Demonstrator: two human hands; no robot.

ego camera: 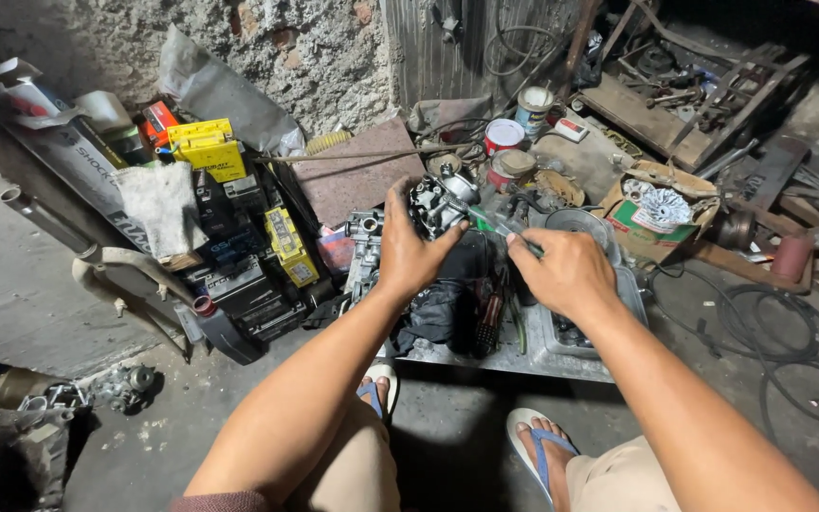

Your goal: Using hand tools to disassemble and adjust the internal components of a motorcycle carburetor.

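Greasy grey metal carburetor (438, 204); knobby.

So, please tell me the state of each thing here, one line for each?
Left hand: closed around the carburetor.
Carburetor: held up above the metal tray.
Right hand: gripping a thin tool.
Thin tool: tip at the carburetor.
Metal tray: flat on the floor.
Cardboard box: open.

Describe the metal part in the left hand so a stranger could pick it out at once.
Start at the metal tray on the floor before the person's feet. Just above its far edge the left hand grips a carburettor-like part. Unlike the dark cloth beneath, it is shiny grey cast metal, lumpy with ports and screws.
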